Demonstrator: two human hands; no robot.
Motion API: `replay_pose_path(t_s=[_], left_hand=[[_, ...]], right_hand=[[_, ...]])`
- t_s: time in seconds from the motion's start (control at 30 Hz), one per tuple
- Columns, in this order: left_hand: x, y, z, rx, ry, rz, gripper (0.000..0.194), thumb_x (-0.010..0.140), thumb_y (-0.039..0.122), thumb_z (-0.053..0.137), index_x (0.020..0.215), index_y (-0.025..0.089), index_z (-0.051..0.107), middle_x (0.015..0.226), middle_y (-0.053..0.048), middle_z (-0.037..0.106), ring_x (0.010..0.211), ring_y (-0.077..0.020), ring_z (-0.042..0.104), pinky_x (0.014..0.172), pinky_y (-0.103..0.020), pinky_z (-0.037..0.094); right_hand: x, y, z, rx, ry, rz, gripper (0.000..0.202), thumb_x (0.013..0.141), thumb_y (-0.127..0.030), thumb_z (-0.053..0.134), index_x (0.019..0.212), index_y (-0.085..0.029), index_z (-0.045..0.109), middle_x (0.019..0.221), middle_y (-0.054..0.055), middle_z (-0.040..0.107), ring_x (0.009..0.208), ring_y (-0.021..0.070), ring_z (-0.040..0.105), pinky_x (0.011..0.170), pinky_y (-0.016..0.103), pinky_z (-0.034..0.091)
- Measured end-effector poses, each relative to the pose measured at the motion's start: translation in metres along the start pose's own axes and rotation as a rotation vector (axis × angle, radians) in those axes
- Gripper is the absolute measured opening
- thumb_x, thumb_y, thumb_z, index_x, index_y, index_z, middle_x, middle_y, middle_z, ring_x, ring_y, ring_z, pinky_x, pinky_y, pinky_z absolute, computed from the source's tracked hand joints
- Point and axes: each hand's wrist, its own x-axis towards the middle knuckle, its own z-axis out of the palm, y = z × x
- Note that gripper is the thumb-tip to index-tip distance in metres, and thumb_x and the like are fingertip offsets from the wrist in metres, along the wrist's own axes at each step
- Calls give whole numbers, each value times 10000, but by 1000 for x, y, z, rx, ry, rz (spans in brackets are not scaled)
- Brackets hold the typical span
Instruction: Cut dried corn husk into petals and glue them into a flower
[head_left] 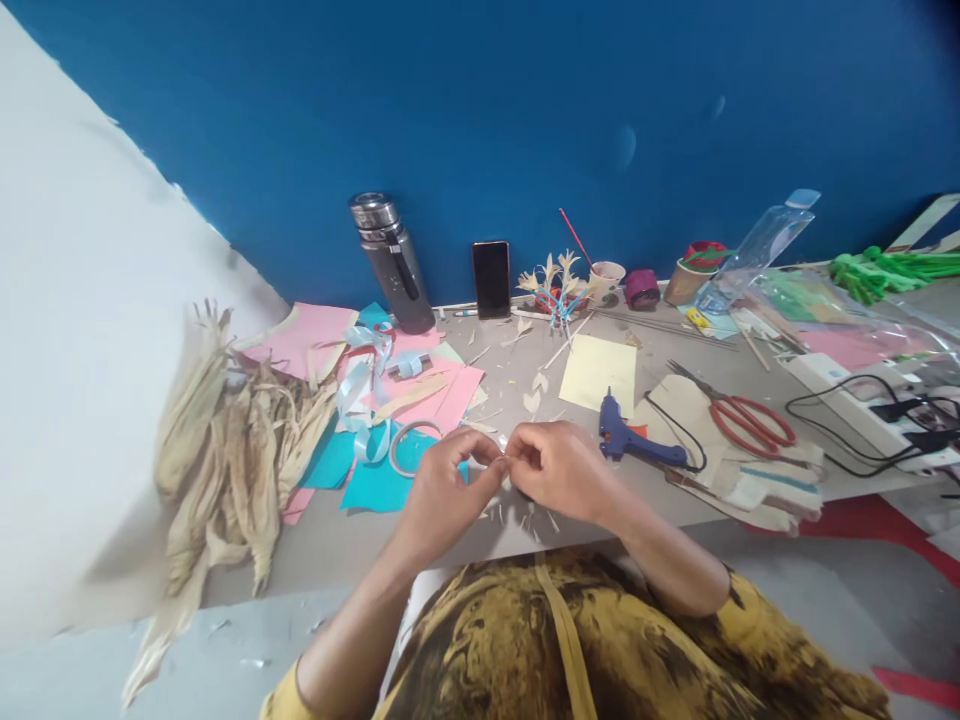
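My left hand [459, 482] and my right hand [556, 468] meet fingertip to fingertip above the table's front part. Both are closed in a pinch around something small and pale, mostly hidden by the fingers, whose kind I cannot make out. Cream petal-shaped pieces [532, 402] lie on the table just beyond my hands. Left of my left hand is a roll of tape [409, 449] on blue paper [375, 490]. A blue glue gun [622, 437] rests to the right of my right hand. Further back stand pale husk flowers [556, 278] on light-blue stems.
Dried corn husks [244, 470] are heaped at the left, hanging over the edge. A steel flask [394, 265], a phone [492, 280] and a paper cup [606, 284] stand along the wall. Red-handled scissors [752, 422] lie on gloves [765, 485], near a power strip [855, 405] with cables.
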Motion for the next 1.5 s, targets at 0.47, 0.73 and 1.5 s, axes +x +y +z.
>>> replay_pose_path(t_s=[0.47, 0.73, 1.5], left_hand=[[4, -4, 22, -116, 186, -12, 144, 774, 147, 614, 639, 189, 588, 668, 27, 600, 664, -122, 536, 638, -236, 408], [4, -9, 33, -347, 247, -186, 144, 755, 260, 693, 645, 180, 646, 647, 19, 614, 616, -116, 514, 604, -240, 404], [10, -28, 41, -875, 265, -250, 182, 776, 311, 762, 757, 171, 647, 660, 19, 627, 606, -93, 546, 629, -231, 442]], right_hand=[[3, 5, 12, 433, 51, 167, 92, 699, -217, 488, 609, -200, 494, 552, -48, 467, 542, 114, 402, 513, 234, 286], [8, 15, 28, 746, 109, 251, 115, 677, -228, 519, 567, -196, 521, 505, -55, 438, 512, 107, 369, 481, 234, 271], [6, 26, 33, 885, 231, 330, 368, 766, -451, 679, 592, -195, 479, 496, -76, 362, 462, 75, 278, 436, 223, 209]])
